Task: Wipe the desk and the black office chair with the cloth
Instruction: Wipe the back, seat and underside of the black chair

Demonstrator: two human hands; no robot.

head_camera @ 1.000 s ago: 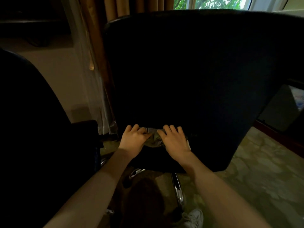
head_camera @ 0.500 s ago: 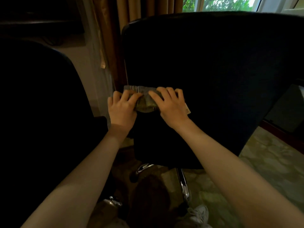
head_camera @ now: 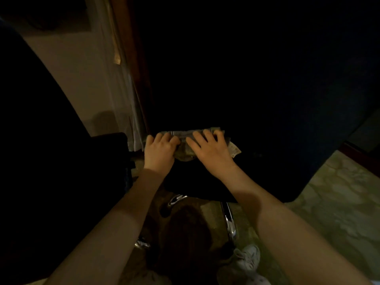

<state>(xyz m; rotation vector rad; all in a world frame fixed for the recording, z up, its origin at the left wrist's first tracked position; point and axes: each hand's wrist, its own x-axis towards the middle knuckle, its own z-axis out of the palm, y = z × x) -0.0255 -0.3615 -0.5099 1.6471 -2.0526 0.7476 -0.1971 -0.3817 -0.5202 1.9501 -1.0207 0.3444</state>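
The black office chair (head_camera: 257,89) fills the upper middle of the head view, its backrest turned toward me. A folded greyish cloth (head_camera: 185,156) with a small tag lies flat against the lower left part of that backrest. My left hand (head_camera: 159,153) holds the cloth's left end with bent fingers. My right hand (head_camera: 211,153) presses on the cloth's right part with spread, fairly straight fingers. The hands cover most of the cloth. No desk is in view.
A second dark chair (head_camera: 41,140) stands close on my left. Curtains (head_camera: 127,89) hang behind, left of the backrest. The chrome chair base (head_camera: 229,221) and my white shoe (head_camera: 244,262) are below, on patterned carpet (head_camera: 339,202). A dark wooden edge (head_camera: 357,151) runs at right.
Both hands slid the cloth up the backrest from near its bottom edge, then back down a little. My view has tilted downward, so the chair's top and the window are gone.
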